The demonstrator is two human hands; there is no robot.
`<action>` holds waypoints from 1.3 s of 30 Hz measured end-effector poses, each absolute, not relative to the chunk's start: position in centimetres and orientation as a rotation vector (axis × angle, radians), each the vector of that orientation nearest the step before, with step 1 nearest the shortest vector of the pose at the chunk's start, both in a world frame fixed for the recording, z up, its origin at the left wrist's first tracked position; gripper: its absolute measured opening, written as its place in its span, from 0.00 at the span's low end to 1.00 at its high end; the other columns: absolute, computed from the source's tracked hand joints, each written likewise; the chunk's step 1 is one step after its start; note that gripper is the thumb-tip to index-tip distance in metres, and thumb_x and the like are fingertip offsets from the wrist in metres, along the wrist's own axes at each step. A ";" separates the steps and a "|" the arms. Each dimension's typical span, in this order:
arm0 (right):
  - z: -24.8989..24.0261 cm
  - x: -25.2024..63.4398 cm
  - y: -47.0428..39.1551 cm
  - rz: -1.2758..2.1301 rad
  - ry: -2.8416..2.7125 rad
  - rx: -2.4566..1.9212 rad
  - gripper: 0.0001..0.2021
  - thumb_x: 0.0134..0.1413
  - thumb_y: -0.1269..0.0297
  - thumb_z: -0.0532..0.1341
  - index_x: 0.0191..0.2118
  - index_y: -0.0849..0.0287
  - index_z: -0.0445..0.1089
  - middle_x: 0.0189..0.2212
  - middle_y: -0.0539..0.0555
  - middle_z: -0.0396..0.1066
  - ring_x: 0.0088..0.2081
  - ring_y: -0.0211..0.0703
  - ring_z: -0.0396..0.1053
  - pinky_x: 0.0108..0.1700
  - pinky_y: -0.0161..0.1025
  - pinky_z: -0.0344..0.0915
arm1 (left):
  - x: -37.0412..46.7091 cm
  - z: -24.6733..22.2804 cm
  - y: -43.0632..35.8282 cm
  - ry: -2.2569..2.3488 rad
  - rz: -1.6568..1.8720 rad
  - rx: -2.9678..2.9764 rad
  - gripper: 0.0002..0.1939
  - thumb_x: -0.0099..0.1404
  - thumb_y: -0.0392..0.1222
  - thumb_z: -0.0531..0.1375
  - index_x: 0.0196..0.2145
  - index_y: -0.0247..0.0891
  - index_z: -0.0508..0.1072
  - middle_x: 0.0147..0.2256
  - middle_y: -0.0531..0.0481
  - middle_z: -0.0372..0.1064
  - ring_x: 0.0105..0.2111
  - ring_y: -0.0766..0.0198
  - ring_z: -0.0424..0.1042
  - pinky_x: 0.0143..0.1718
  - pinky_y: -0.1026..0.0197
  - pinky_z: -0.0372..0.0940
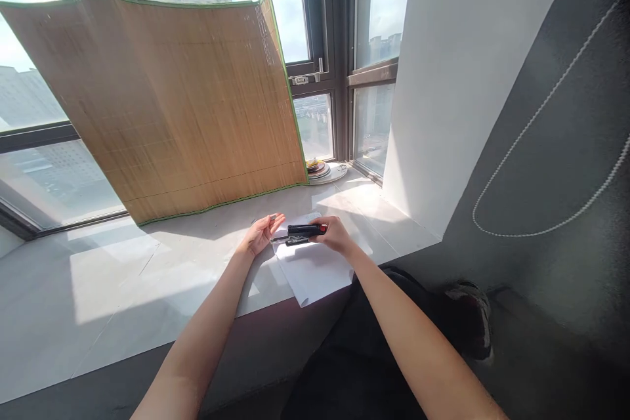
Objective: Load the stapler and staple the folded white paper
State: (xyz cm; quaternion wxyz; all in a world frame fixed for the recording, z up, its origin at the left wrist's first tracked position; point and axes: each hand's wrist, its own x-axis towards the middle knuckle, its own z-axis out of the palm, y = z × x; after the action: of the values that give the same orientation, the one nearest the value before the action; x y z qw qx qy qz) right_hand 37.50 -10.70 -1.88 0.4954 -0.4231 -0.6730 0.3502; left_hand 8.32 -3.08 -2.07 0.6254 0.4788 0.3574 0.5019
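Observation:
My right hand [333, 234] is closed around a black stapler [304, 230] with a red patch near its rear end. The stapler lies sideways over the paper, and its top and lower part are apart, with a thin metal piece [279, 239] sticking out on the left. Close to that end is my left hand [263, 233], palm partly up, fingers bent together around a small grey strip [273, 217] that looks like staples; its details are too small to tell. White paper sheets [317, 272] lie below both hands, one corner curling over the ledge's front edge.
A bamboo mat [187, 105] with green edging leans against the windows. Stacked plates [325, 172] stand in the corner of the tiled window ledge [197, 262]. A white wall [457, 79] rises on the right, where a beaded cord [522, 131] hangs. A shoe [475, 321] shows below.

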 end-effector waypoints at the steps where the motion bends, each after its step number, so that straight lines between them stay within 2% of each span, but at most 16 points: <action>1: -2.0 37.6 -10.7 0.874 -1.676 -1.029 0.15 0.40 0.65 0.74 0.39 0.56 0.85 0.32 0.50 0.80 0.37 0.48 0.76 0.45 0.43 0.72 | 8.4 -2.0 -3.2 0.799 1.169 1.098 0.16 0.72 0.49 0.69 0.49 0.33 0.82 0.55 0.32 0.80 0.63 0.47 0.78 0.68 0.45 0.72; 4: -2.4 37.9 -10.6 0.881 -1.757 -1.090 0.14 0.38 0.65 0.74 0.36 0.56 0.85 0.30 0.48 0.79 0.37 0.47 0.75 0.44 0.42 0.70 | 8.6 -1.9 -3.6 0.770 1.186 1.091 0.19 0.71 0.51 0.72 0.51 0.33 0.82 0.54 0.33 0.81 0.58 0.50 0.80 0.68 0.48 0.71; 6: -2.3 38.0 -10.7 0.889 -1.791 -1.098 0.14 0.40 0.62 0.75 0.38 0.55 0.85 0.31 0.49 0.80 0.39 0.49 0.76 0.45 0.43 0.71 | 8.7 -1.6 -3.9 0.751 1.204 1.096 0.23 0.67 0.53 0.75 0.52 0.34 0.82 0.55 0.34 0.81 0.55 0.52 0.82 0.66 0.49 0.72; 8: -1.9 37.8 -11.0 0.830 -1.802 -1.032 0.15 0.50 0.55 0.74 0.43 0.54 0.84 0.40 0.53 0.83 0.46 0.52 0.78 0.50 0.45 0.73 | 8.9 -1.4 -4.3 0.718 1.214 1.127 0.27 0.62 0.54 0.78 0.52 0.35 0.83 0.55 0.35 0.80 0.52 0.53 0.82 0.62 0.50 0.73; 10: -1.4 37.3 -11.4 0.644 -1.772 -0.931 0.13 0.63 0.53 0.69 0.48 0.52 0.83 0.49 0.57 0.83 0.54 0.55 0.76 0.58 0.51 0.71 | 9.3 -1.3 -4.6 0.695 1.213 1.196 0.28 0.59 0.55 0.80 0.51 0.37 0.84 0.55 0.37 0.80 0.51 0.54 0.81 0.58 0.52 0.74; 12: -0.8 36.6 -11.5 0.422 -1.738 -0.864 0.10 0.69 0.56 0.66 0.48 0.51 0.83 0.49 0.58 0.82 0.55 0.56 0.75 0.63 0.56 0.68 | 9.6 -1.2 -4.9 0.713 1.246 1.312 0.26 0.58 0.53 0.80 0.49 0.39 0.86 0.52 0.40 0.80 0.48 0.56 0.78 0.52 0.54 0.73; 14: -0.2 35.7 -11.2 0.285 -1.769 -0.829 0.09 0.71 0.60 0.65 0.48 0.51 0.83 0.45 0.57 0.83 0.51 0.56 0.74 0.61 0.56 0.68 | 9.8 -1.2 -5.1 0.766 1.317 1.459 0.22 0.57 0.51 0.80 0.47 0.41 0.87 0.46 0.44 0.79 0.42 0.59 0.75 0.46 0.57 0.70; 16: 0.4 34.7 -10.7 0.247 -1.852 -0.807 0.12 0.72 0.64 0.63 0.52 0.50 0.83 0.46 0.57 0.83 0.49 0.54 0.73 0.59 0.54 0.69 | 9.9 -1.2 -5.2 0.829 1.385 1.606 0.20 0.57 0.50 0.80 0.46 0.43 0.89 0.41 0.47 0.76 0.38 0.61 0.70 0.43 0.57 0.67; 19: 1.3 33.1 -9.6 0.307 -2.013 -0.788 0.17 0.72 0.70 0.62 0.57 0.47 0.83 0.49 0.55 0.84 0.49 0.52 0.72 0.58 0.51 0.69 | 10.0 -1.0 -5.7 0.892 1.419 1.734 0.18 0.58 0.49 0.79 0.46 0.45 0.90 0.39 0.47 0.72 0.37 0.59 0.66 0.43 0.56 0.65; 23: 2.0 31.0 -8.5 0.442 -2.109 -0.782 0.17 0.68 0.72 0.64 0.53 0.46 0.85 0.46 0.53 0.85 0.47 0.50 0.74 0.57 0.50 0.70 | 10.4 -0.6 -6.3 0.855 1.411 1.748 0.17 0.59 0.50 0.79 0.46 0.47 0.90 0.41 0.45 0.71 0.39 0.56 0.67 0.45 0.55 0.65; 26: 2.2 30.9 -7.7 0.533 -2.036 -0.770 0.10 0.67 0.67 0.66 0.48 0.48 0.85 0.47 0.53 0.86 0.48 0.51 0.76 0.59 0.50 0.70 | 10.1 -0.4 -6.2 0.847 1.412 1.755 0.22 0.58 0.48 0.79 0.51 0.48 0.89 0.44 0.45 0.72 0.42 0.56 0.69 0.47 0.54 0.66; 28: 1.9 32.2 -6.8 0.578 -1.921 -0.828 0.08 0.66 0.62 0.66 0.44 0.50 0.85 0.45 0.54 0.86 0.45 0.50 0.78 0.57 0.49 0.71 | 9.2 -0.4 -5.7 0.932 1.445 1.765 0.24 0.60 0.48 0.78 0.55 0.48 0.87 0.46 0.45 0.74 0.44 0.54 0.71 0.50 0.53 0.66; 31: 0.5 36.4 -5.1 0.559 -1.629 -1.074 0.10 0.63 0.61 0.62 0.41 0.53 0.82 0.41 0.56 0.85 0.41 0.51 0.79 0.50 0.49 0.74 | 6.8 -0.8 -4.7 1.300 1.586 1.756 0.11 0.69 0.47 0.69 0.47 0.46 0.86 0.46 0.41 0.76 0.50 0.46 0.72 0.58 0.47 0.64; 33: -0.8 39.8 -4.2 0.500 -1.413 -1.316 0.15 0.58 0.63 0.61 0.48 0.55 0.80 0.37 0.57 0.84 0.38 0.53 0.79 0.49 0.50 0.74 | 5.3 -1.5 -3.9 1.619 1.569 1.740 0.09 0.69 0.42 0.65 0.45 0.44 0.84 0.49 0.38 0.75 0.56 0.40 0.70 0.64 0.42 0.60; 36: -2.8 43.3 -3.5 0.372 -1.330 -1.614 0.18 0.55 0.67 0.59 0.49 0.56 0.81 0.38 0.59 0.84 0.43 0.55 0.81 0.54 0.50 0.74 | 4.1 -2.9 -3.2 1.874 1.341 1.760 0.09 0.67 0.38 0.63 0.44 0.42 0.82 0.53 0.34 0.74 0.60 0.36 0.67 0.67 0.38 0.57; 39: -3.8 43.9 -3.2 0.263 -1.472 -1.767 0.18 0.56 0.72 0.55 0.42 0.57 0.83 0.43 0.61 0.84 0.50 0.56 0.79 0.57 0.48 0.72 | 4.2 -3.8 -2.9 1.860 1.256 1.820 0.04 0.64 0.37 0.64 0.37 0.43 0.80 0.49 0.36 0.77 0.60 0.35 0.67 0.66 0.39 0.57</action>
State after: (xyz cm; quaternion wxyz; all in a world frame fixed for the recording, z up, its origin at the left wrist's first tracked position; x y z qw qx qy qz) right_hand 43.94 -3.24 -3.78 0.4019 -0.6990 -0.5822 0.1040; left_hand 4.23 -2.94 -3.80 0.1258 0.6249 0.6386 0.4311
